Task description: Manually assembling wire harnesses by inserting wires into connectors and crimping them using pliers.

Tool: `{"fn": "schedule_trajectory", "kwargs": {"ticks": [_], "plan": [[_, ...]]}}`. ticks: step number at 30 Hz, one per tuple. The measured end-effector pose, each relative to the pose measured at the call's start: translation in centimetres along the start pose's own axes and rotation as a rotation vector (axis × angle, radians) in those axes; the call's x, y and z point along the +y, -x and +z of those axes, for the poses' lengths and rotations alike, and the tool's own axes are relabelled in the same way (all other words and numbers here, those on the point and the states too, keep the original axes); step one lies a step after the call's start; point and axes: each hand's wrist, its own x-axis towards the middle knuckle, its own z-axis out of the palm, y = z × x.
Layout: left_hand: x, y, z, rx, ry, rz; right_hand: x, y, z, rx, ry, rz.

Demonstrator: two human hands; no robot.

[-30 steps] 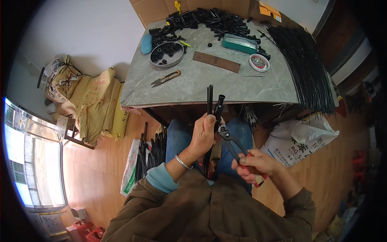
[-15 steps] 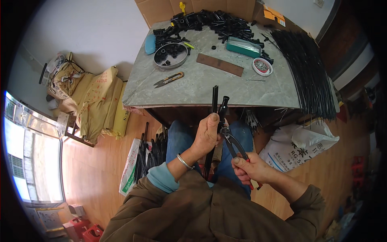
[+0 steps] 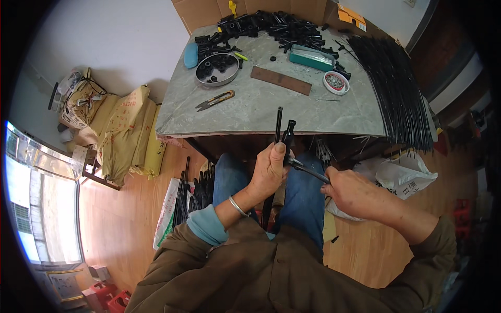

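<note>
Below the table's front edge, my left hand (image 3: 270,166) is closed around a slim black rod-like piece (image 3: 279,124) standing upright. A thicker black fitting with a flared top (image 3: 290,130) stands beside the rod, against my fingers. My right hand (image 3: 350,192) is wrapped round the handles of dark end-cutting pliers (image 3: 312,173), which point left. The jaws meet the black piece just beside my left fingers; what lies between them is hidden.
On the grey table (image 3: 229,117) are a pile of black fittings (image 3: 271,26), a round tin (image 3: 216,81), thread snips (image 3: 215,100), a brown strip (image 3: 282,81), a green box (image 3: 311,58), a small round dish (image 3: 335,83) and a bundle of black rods (image 3: 394,88). Sacks (image 3: 122,130) stand left.
My right hand has moved up and to the right, swinging the plier handles from steeply downward to nearly level. The handles have come together. My left hand stays nearly in place.
</note>
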Motion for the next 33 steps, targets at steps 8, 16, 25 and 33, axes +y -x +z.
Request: {"fn": "schedule_trajectory", "kwargs": {"ticks": [8, 16, 25, 33], "plan": [[0.0, 0.0, -0.7, -0.011, 0.161, -0.066, 0.4, -0.1, 1.9, 0.252, 0.002, 0.039], [-0.7, -1.0, -1.0, 0.041, 0.112, -0.098, 0.9, -0.6, 1.3, 0.728, 0.045, -0.161], [-0.5, -0.9, -0.4, 0.097, 0.063, -0.095, 1.5, -1.0, 2.3, 0.756, 0.079, -0.107], [-1.2, -0.9, -0.6, 0.067, 0.058, -0.042, 1.2, -0.8, 2.7, 0.802, 0.076, -0.123]]}}
